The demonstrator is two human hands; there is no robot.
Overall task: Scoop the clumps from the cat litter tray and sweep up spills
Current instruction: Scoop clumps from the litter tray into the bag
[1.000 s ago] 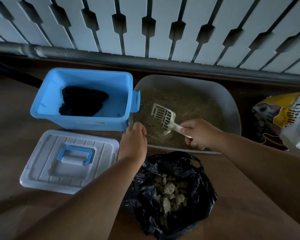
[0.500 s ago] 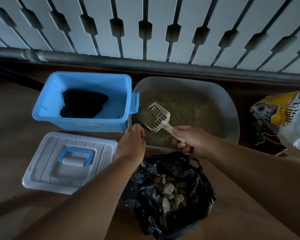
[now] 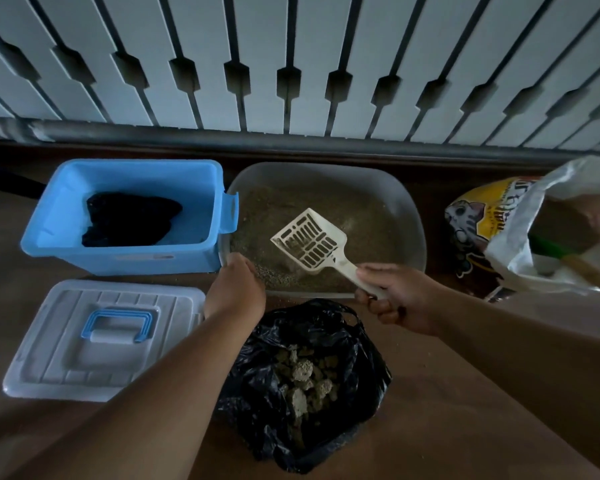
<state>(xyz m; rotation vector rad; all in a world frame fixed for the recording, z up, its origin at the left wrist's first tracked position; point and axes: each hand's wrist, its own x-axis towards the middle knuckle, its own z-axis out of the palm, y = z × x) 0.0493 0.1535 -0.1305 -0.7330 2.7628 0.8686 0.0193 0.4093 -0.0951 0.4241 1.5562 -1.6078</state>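
Cream plastic scoop [image 3: 309, 242], slotted & light, lifted over the grey litter tray [image 3: 414, 216]; right hand [image 3: 395, 297] has its fingers [image 3: 378, 273] wrapped round the handle end, blade up & away from them. Looks stiff, best held at the handle w/ blade level so grains sift thru. Left hand [image 3: 234, 289] grips the tray's near rim, fingers curled over it. Clumps [image 3: 303, 374] sit in the black bag [image 3: 357, 344] just below both hands; likely crumbly, so tip gently.
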